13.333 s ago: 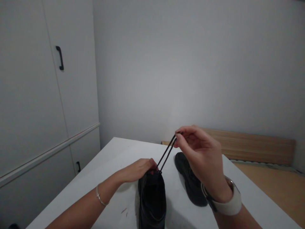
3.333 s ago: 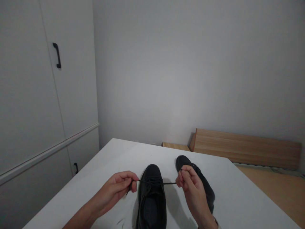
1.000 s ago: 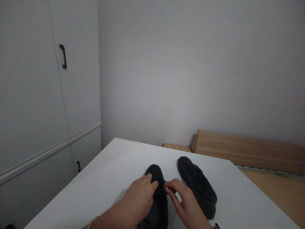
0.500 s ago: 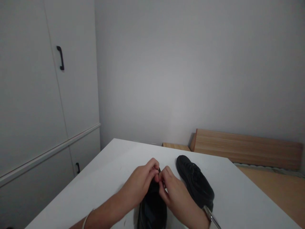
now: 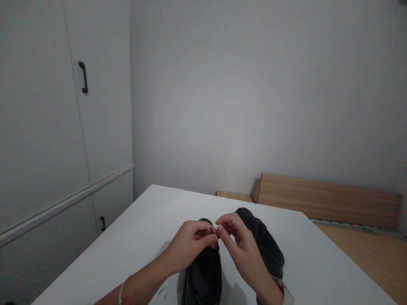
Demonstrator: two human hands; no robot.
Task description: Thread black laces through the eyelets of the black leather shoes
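Observation:
A black shoe (image 5: 204, 277) rests on the white table (image 5: 140, 250), its heel end toward me and its toe pointing away. Over its front my left hand (image 5: 192, 242) is closed in a pinch, with a dark bit of shoelace (image 5: 212, 231) showing between thumb and fingers. My right hand (image 5: 241, 242) hovers just to the right, thumb and fingers apart, its thumb tip close to the left fingertips. Behind the right hand lies a second black shoe (image 5: 271, 250), partly covered by that hand and wrist. The first shoe's lacing is mostly hidden under my left hand.
At the left stands a white cabinet (image 5: 104, 106) with black handles. A wooden headboard (image 5: 324, 199) and a tan bed surface (image 5: 359, 250) are beyond the table's right edge. A grey wall (image 5: 238, 97) closes off the back.
My right hand has drawn away to the right from the left hand, and its fingers have spread. My left hand has stayed over the shoe in a pinch, shifting slightly down.

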